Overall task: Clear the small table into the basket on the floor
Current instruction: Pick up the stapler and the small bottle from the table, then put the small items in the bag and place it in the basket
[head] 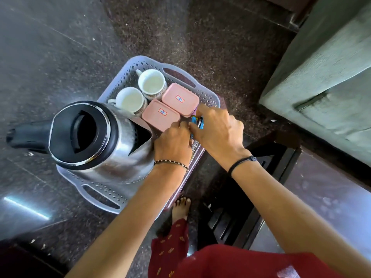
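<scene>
Beaded bracelet (171, 163), black thread (242, 161), maroon garment (220, 263)

Glossy steel kettle (112, 149) with matt black plastic lid — perforated plastic basket (208, 97), smooth pink plastic boxes (180, 99).

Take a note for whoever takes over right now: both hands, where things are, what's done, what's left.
Right hand pinches a blue packet over the basket's right side; left hand curled against it, grip hidden.
In the basket: kettle, two cups, two pink boxes.
Left: drop the packet in, then check the small table, only partly in view.
</scene>
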